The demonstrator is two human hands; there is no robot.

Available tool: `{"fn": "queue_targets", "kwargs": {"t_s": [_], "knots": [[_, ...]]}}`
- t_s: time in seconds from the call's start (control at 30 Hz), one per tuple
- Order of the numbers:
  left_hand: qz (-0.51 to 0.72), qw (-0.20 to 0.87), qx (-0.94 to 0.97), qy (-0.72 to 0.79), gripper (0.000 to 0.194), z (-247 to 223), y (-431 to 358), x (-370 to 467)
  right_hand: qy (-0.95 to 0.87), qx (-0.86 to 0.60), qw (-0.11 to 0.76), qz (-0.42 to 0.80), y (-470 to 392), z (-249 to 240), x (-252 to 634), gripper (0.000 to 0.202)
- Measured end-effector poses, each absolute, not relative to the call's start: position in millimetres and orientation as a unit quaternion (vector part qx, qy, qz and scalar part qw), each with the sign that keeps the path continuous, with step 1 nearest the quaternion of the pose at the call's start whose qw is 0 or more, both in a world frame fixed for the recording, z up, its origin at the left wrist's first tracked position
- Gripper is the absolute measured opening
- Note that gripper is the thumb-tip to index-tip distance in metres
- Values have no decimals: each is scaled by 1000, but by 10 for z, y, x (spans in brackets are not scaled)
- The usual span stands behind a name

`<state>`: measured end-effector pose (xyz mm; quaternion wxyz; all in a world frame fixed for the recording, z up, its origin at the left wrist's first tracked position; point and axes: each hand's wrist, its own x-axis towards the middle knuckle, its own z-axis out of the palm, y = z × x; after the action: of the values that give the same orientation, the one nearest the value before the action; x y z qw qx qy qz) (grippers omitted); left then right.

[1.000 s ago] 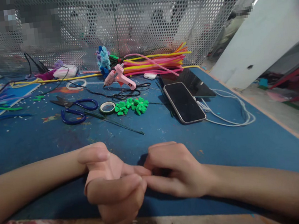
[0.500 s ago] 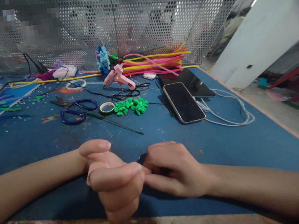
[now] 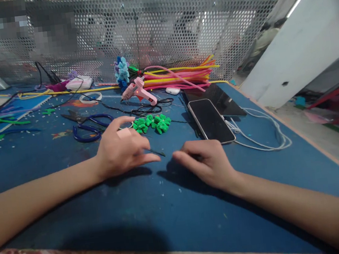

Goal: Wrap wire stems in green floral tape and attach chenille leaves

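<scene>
My left hand [image 3: 124, 146] hovers over the blue table, its thumb raised and fingers apart, next to the tape roll [image 3: 126, 125], which it partly covers. Thin dark green stems [image 3: 159, 152] run out from beneath its fingers. Green fuzzy flower shapes [image 3: 152, 123] lie just beyond it, and blue-handled scissors [image 3: 88, 128] lie to its left. My right hand [image 3: 205, 161] is curled with its fingers closed, near the phone's lower edge; what it holds, if anything, is hidden.
A phone [image 3: 211, 121] and a black tablet [image 3: 223, 100] with a white cable [image 3: 269, 147] lie at the right. Further back are a pink glue gun [image 3: 141, 91], pink and yellow fuzzy sticks [image 3: 179, 77] and blue flowers [image 3: 122, 71] before a perforated metal screen [image 3: 164, 25].
My hands have separated. The left has moved up and away from me, turned over and opened its fingers; the right has moved slightly right and away from me. The view has shifted slightly.
</scene>
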<state>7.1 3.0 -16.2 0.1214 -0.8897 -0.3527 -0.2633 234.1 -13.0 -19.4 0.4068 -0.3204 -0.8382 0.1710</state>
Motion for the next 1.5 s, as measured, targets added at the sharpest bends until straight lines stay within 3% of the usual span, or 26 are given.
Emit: {"fn": "queue_targets", "kwargs": {"t_s": [0.2, 0.47, 0.63, 0.87, 1.17, 1.5], "knots": [[-345, 63, -836, -422, 31, -120, 236, 29, -735, -460, 433, 247, 70, -199, 2399, 43], [-239, 46, -915, -322, 32, -102, 224, 49, -700, -478, 441, 296, 113, -196, 2383, 44], [-161, -62, -958, -228, 28, -90, 285, 36, -690, -480, 446, 309, 136, -217, 2386, 43], [-163, -176, -940, -241, 9, -77, 353, 19, -695, -476, 438, 315, 125, -212, 2404, 44], [-126, -141, -935, -300, 15, -47, 296, 23, -695, -475, 438, 316, 132, -207, 2403, 44], [-169, -145, -928, -300, 10, -57, 293, 22, -697, -477, 436, 312, 132, -197, 2396, 43]]}}
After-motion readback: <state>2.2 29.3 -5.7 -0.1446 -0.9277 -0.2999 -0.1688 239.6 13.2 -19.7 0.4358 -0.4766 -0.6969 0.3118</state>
